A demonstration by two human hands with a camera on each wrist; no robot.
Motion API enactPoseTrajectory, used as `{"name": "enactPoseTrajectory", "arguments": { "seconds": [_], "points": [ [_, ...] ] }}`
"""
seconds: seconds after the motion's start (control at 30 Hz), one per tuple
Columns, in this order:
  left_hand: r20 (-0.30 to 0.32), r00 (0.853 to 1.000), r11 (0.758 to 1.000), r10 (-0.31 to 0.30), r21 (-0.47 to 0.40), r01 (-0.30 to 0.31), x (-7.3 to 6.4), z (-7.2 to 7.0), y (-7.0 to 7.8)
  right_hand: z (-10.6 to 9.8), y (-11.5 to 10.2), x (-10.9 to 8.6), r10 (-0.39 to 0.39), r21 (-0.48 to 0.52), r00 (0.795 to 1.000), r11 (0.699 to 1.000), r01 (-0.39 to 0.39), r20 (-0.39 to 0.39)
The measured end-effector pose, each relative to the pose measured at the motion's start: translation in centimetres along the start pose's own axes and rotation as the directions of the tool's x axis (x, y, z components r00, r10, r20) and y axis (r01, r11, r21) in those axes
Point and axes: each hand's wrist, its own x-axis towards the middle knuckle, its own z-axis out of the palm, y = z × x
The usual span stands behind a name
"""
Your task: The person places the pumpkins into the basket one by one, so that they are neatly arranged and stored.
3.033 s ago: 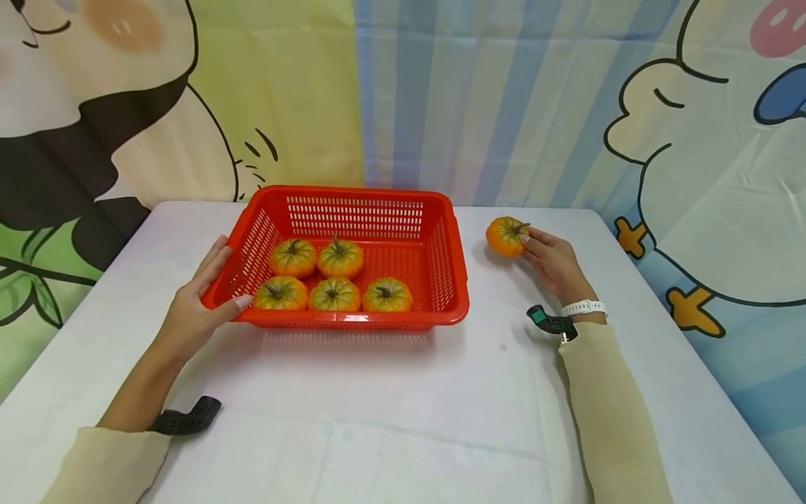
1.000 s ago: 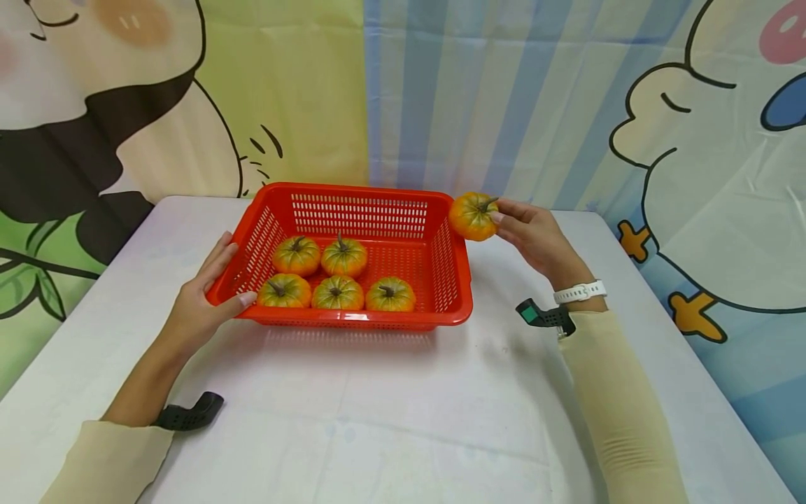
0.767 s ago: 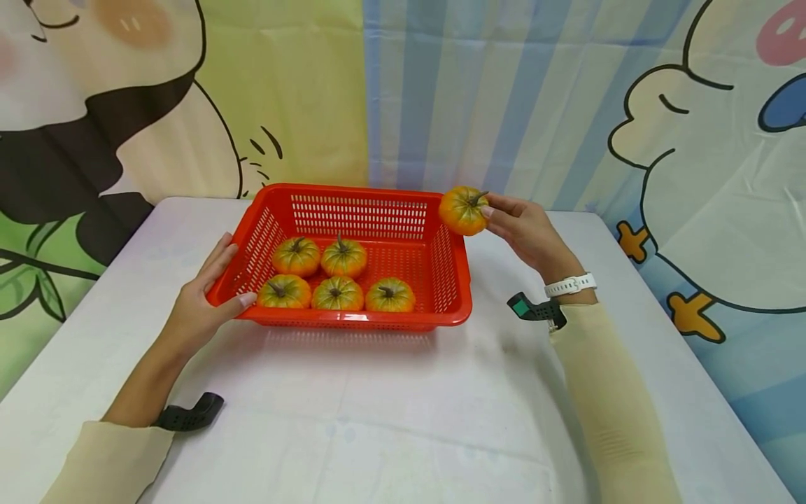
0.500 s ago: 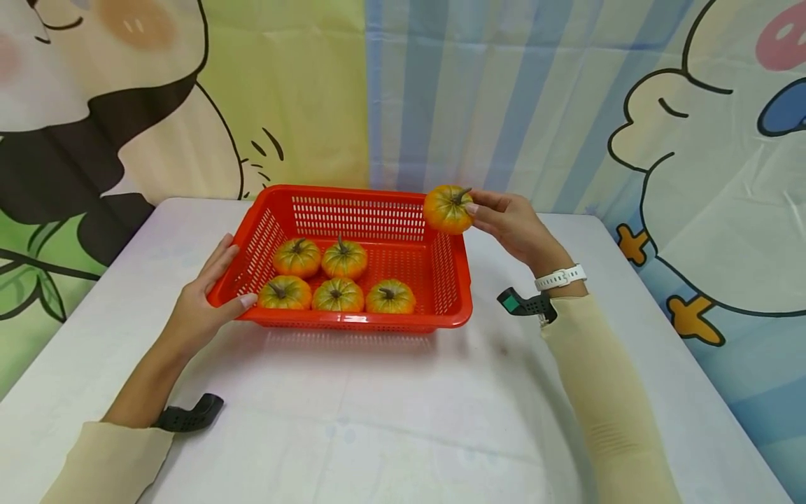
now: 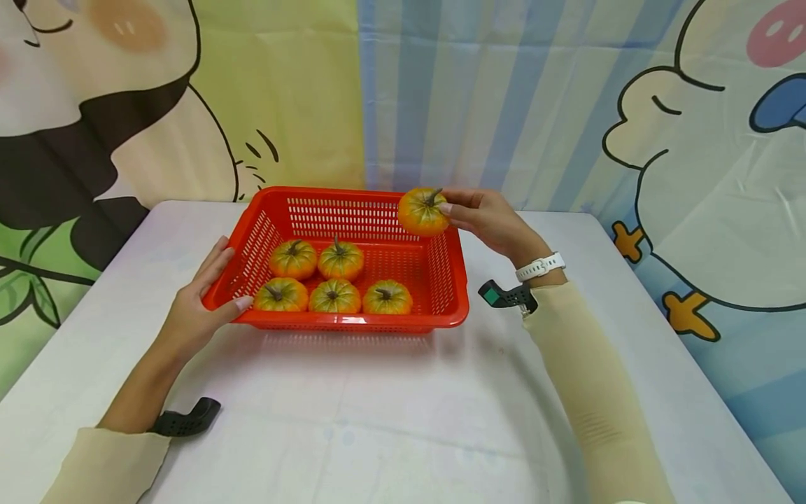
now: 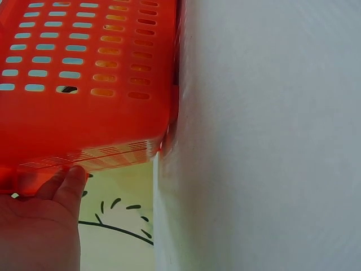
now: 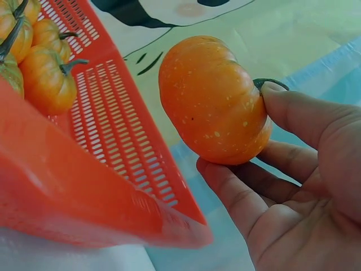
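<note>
A small orange pumpkin (image 5: 422, 212) with a dark stem is held up over the right back part of a red plastic basket (image 5: 352, 320). My right hand (image 5: 488, 218) grips it between the thumb near the stem and fingers beneath, as the right wrist view shows. On the basket's left side my left hand (image 5: 200, 302) holds the rim, thumb over the edge and fingers against the outer wall. Several similar pumpkins (image 5: 335, 296) sit inside the basket, in two rows toward the left and front.
The basket stands on a white-covered table (image 5: 352, 420) near its back edge. Behind the table hangs a cartoon-printed curtain (image 5: 472, 105). Bare basket floor (image 5: 403, 262) shows at the right of the pumpkins.
My right hand has lifted the pumpkin off the table at the right and carried it left, past the basket's right rim. The left hand and basket have stayed in place.
</note>
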Motion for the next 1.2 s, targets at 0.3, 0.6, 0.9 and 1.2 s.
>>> {"name": "enactPoseTrajectory", "arguments": {
  "seconds": [0.3, 0.6, 0.9, 1.2],
  "points": [
    [-0.003, 1.0, 1.0, 0.002, -0.001, -0.002, 0.0, -0.1, 0.0, 1.2, -0.3, 1.6, 0.033, -0.044, 0.996, 0.999, -0.03, 0.08],
    [-0.004, 1.0, 1.0, -0.006, 0.005, 0.006, 0.1, 0.0, 0.0, 1.6, -0.4, 2.6, 0.062, -0.152, 0.991, 0.987, -0.044, 0.12],
    [-0.005, 1.0, 1.0, 0.001, 0.0, -0.001, 0.0, 0.0, -0.1, 2.0, -0.2, 3.4, 0.086, -0.212, 0.976, 0.976, -0.043, 0.199],
    [-0.003, 1.0, 1.0, -0.012, -0.003, 0.012, 0.1, 0.0, -0.1, 2.8, -0.2, 4.2, 0.134, -0.321, 0.964, 0.946, -0.055, 0.229]
  ]
}}
